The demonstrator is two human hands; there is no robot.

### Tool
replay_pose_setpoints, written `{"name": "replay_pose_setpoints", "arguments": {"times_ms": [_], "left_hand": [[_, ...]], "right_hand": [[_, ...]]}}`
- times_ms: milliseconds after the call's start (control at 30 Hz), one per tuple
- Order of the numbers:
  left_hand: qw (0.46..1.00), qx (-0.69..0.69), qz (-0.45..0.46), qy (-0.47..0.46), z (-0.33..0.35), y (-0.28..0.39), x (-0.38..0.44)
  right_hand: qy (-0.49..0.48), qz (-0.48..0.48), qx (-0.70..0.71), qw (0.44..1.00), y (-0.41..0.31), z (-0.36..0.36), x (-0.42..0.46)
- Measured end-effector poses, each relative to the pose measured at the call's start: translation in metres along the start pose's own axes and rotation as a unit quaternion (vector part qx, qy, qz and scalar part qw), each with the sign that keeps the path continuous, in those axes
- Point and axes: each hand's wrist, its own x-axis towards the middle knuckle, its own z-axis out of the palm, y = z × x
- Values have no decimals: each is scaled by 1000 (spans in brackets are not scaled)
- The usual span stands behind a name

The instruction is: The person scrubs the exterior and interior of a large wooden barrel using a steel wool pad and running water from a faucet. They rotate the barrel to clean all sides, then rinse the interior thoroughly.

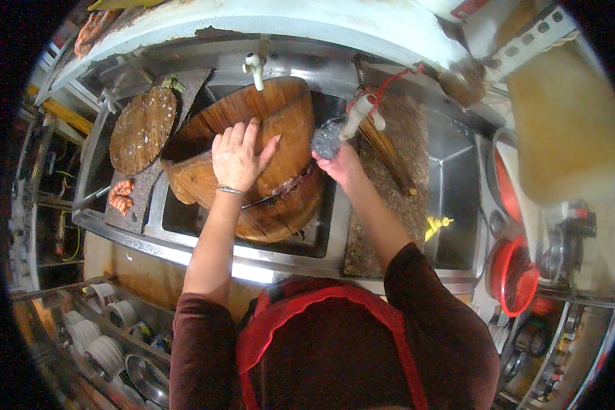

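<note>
A large wooden tub (282, 128) lies tilted in the middle sink basin (177, 218), its dark hollow towards the upper left. My left hand (241, 151) rests flat on the tub's wood with the thumb spread apart. Dark reddish residue (292, 183) clings along a seam low on the tub. In my right hand (341, 164) is a grey steel wool scrubber (328, 139), just right of the tub. Directly beside the scrubber is the mouth of a white tap spout (359, 117), tied with red cord.
A round wooden lid (143, 130) with white bits leans at the left, above an orange-and-white cloth (121, 197). Wooden sticks (389, 154) lie on the speckled board (369, 225). Another white tap (254, 70) hangs over the tub. Red baskets (515, 277) stand at the right, stacked bowls (102, 353) lower left.
</note>
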Motion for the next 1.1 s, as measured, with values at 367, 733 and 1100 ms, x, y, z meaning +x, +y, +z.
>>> {"name": "replay_pose_setpoints", "arguments": {"times_ms": [367, 733, 1100], "left_hand": [[998, 26, 29, 49, 6, 9, 0], [995, 49, 71, 50, 6, 10, -3], [995, 85, -21, -48, 13, 4, -31]], "right_hand": [[342, -222, -780, 475, 11, -18, -47], [496, -231, -578, 606, -47, 21, -269], [626, -225, -287, 689, -194, -101, -271]]}}
